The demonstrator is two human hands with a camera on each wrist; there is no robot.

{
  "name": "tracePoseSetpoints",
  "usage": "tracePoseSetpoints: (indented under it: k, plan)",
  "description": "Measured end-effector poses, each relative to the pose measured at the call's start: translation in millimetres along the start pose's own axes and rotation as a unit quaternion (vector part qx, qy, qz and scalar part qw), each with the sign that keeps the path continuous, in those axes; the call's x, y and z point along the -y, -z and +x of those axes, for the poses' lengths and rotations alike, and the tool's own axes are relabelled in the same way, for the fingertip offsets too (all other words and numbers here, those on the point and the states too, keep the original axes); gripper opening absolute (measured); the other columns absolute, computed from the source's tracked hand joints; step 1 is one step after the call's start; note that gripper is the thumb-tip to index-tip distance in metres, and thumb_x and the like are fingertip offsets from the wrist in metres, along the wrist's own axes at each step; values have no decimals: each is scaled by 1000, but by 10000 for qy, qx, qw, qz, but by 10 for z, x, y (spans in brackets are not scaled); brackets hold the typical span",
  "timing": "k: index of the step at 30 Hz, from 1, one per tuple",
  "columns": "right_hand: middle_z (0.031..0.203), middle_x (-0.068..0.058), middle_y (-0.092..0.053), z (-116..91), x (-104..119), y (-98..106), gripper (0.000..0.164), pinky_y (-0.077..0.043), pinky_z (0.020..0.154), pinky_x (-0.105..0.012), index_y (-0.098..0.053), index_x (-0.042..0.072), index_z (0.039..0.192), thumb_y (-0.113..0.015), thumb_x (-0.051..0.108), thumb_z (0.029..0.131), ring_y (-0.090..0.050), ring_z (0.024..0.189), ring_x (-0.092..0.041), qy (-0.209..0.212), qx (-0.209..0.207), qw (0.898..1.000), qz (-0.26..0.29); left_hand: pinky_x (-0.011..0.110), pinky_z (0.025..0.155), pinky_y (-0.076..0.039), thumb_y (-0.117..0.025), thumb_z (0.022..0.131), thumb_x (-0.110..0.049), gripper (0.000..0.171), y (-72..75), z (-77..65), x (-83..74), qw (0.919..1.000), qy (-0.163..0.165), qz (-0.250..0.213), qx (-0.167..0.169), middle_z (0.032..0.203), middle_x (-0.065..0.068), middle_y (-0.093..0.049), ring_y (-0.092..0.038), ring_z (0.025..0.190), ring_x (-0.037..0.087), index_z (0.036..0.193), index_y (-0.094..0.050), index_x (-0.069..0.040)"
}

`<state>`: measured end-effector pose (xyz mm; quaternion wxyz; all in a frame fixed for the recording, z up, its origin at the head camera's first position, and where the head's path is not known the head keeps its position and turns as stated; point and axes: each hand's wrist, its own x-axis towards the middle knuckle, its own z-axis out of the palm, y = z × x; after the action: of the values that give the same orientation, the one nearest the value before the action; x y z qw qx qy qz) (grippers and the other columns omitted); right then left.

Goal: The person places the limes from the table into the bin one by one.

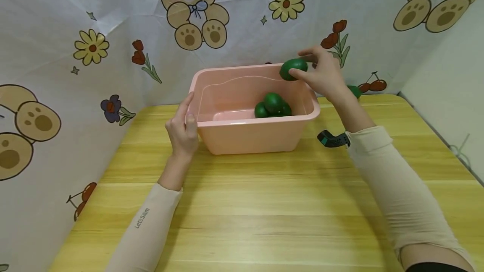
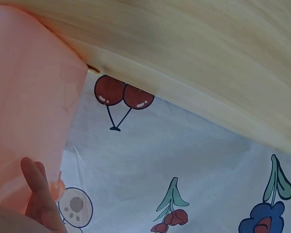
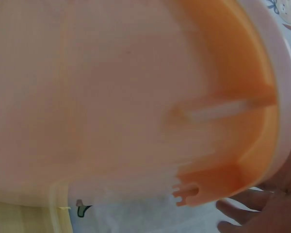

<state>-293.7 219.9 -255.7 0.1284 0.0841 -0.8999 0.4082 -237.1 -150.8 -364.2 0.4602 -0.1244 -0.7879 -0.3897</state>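
Observation:
A pink plastic tub (image 1: 253,137) stands at the table's far side. My left hand (image 1: 182,127) grips its left end at the rim; the left wrist view shows that hand (image 2: 39,201) against the outer wall. Above the tub's back right rim, my right hand (image 1: 321,70) pinches a smooth green lime (image 1: 293,69) between thumb and fingers. Several more limes (image 1: 273,103) lie together inside the tub, toward its right. In the right wrist view the tub's outer wall (image 3: 111,97) fills most of the picture, with my right hand (image 3: 271,206) at the lower right and the lime hidden.
Another green object (image 1: 354,91) shows partly behind my right forearm, right of the tub. A black strap (image 1: 332,139) sticks out by the right wrist. The wooden table (image 1: 242,213) ends at a white printed cloth (image 1: 249,20) behind the tub.

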Motion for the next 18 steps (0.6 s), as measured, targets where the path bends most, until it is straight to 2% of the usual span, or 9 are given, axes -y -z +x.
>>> tracePoseSetpoints:
  k: [4,10,18]
  plan:
    - [155,-15,-55,-75,-68,57,71,-30,125,-53,-45,8,156,-70,39,98,-46,148,-31,-59,-192,9996,219,34,44,-20,-33,92,-39,68,-8,-4,-18,9999,-18,-25,124,52,10,-45,-24,45,16,135,-70,-2]
    - [155,-16,-54,-239,-200,231,67,-35,123,-51,-47,8,156,-66,40,100,-47,146,-31,-108,-219,9991,347,35,44,-20,-33,91,-38,68,-1,-1,-36,10000,45,22,81,52,10,-42,-24,45,17,136,-70,-3]
    - [152,-15,-57,-477,-517,454,58,-40,120,-44,-57,11,149,-66,41,100,-50,143,-29,-449,-554,9964,454,35,45,-20,-34,91,-36,67,34,13,-37,9999,80,45,46,52,9,-41,-24,45,18,135,-70,-4]
